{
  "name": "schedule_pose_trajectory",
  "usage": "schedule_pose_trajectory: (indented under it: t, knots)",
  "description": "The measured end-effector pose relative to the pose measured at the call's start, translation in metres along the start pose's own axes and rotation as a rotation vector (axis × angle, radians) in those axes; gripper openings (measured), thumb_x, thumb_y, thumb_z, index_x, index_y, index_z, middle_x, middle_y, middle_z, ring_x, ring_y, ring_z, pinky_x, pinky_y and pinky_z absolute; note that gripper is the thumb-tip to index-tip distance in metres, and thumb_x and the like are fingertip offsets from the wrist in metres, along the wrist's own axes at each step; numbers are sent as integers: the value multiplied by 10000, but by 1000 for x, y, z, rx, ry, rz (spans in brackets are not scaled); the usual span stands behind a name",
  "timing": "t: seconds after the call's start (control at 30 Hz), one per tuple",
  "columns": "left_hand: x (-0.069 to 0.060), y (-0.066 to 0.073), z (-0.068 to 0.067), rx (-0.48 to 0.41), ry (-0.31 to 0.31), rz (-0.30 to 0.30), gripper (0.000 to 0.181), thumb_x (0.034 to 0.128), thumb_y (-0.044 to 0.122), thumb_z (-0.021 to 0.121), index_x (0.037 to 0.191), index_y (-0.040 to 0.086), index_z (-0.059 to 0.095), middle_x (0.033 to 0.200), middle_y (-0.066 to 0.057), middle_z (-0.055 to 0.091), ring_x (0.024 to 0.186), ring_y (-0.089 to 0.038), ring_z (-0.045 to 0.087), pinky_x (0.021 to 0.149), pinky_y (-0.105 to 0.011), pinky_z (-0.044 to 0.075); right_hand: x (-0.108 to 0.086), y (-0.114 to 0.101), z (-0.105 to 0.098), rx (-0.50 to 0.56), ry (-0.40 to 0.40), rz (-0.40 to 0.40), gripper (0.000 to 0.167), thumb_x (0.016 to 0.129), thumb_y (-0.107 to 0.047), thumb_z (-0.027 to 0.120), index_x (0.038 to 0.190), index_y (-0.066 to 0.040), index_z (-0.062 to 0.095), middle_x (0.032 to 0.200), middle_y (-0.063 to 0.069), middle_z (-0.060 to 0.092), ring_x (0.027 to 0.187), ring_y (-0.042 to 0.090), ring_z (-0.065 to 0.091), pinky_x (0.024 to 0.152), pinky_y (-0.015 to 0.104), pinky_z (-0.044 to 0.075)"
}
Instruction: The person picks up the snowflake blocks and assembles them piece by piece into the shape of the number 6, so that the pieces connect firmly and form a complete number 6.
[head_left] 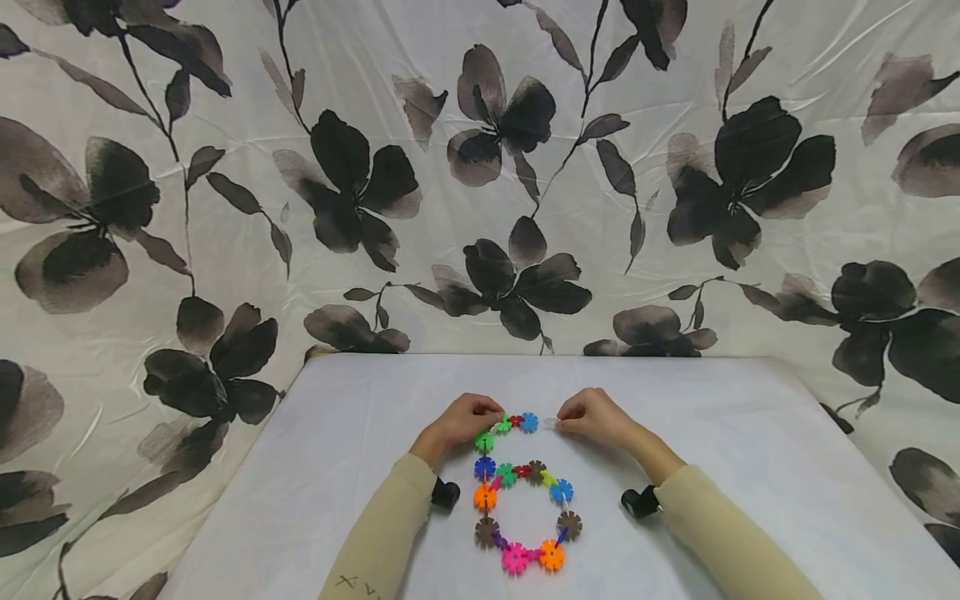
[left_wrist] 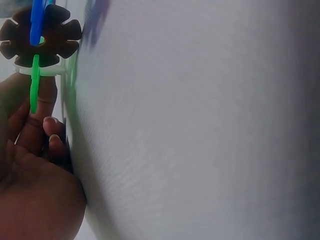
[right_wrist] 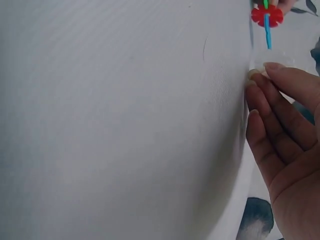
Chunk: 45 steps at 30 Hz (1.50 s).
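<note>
A chain of notched plastic snowflake discs lies on the table, joined into a figure like a 6. At its upper left bend my left hand pinches the chain, by a white disc beside an edge-on green disc. My right hand pinches a loose, pale translucent disc between thumb and fingertips. That disc stands just right of the blue end disc, with a small gap between them. In the right wrist view, the blue disc is edge-on, slotted into a red disc.
The white tabletop extends around the chain. Behind it hangs a cloth with dark flowers. A black wrist camera sits at the left cuff, another black wrist camera at the right.
</note>
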<state>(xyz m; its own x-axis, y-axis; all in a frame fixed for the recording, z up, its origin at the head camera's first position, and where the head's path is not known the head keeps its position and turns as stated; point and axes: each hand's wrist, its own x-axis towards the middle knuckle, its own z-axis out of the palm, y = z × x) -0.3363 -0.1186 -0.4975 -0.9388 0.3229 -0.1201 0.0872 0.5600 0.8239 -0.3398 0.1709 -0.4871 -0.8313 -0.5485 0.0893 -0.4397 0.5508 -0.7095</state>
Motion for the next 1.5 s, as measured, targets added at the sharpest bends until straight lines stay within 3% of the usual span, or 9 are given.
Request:
schedule_pose_trajectory:
  t: [0.27,0.53,0.8,1.13,1.33,1.5]
  knots:
    - [-1,2,0,5,-5,4,192,1023,208,646,1119,89,763,961,-19,656,906,-195,542,874,-353,471,5,-2,5,22,-2,7,62,916,-90,764,914,-48,810,788,-18,734,696,106,595,635,261,505]
    - [-1,-4,1,2,-13,12,196,1020,208,651,1115,74,759,934,-21,649,875,-183,538,836,-336,467,10,-3,7,17,-33,-19,62,907,-92,776,911,-45,816,873,13,762,768,115,596,691,263,510]
    - [2,2,0,-36,-23,26,193,1018,167,646,1107,34,754,905,-22,657,830,-165,537,794,-290,464,20,-4,2,45,-109,-55,74,904,-60,772,843,-36,805,756,33,739,654,115,632,621,248,525]
    - [0,5,2,-84,22,21,174,1005,145,662,1081,24,762,900,-30,660,817,-163,534,752,-278,459,23,1,-2,99,-145,-72,80,916,-69,763,853,-41,804,761,41,735,654,111,625,628,254,534]
    - [-1,5,3,-74,61,54,166,1001,120,661,1063,3,760,904,-41,676,815,-160,548,757,-291,480,25,3,-1,134,-151,-94,84,921,-71,759,856,-41,802,774,47,738,665,110,619,637,252,529]
    - [-4,3,5,-62,81,38,160,1000,118,663,1053,12,770,899,-36,678,818,-164,545,762,-288,482,27,5,3,147,-160,-93,88,921,-82,764,847,-55,804,765,48,731,663,98,589,631,240,501]
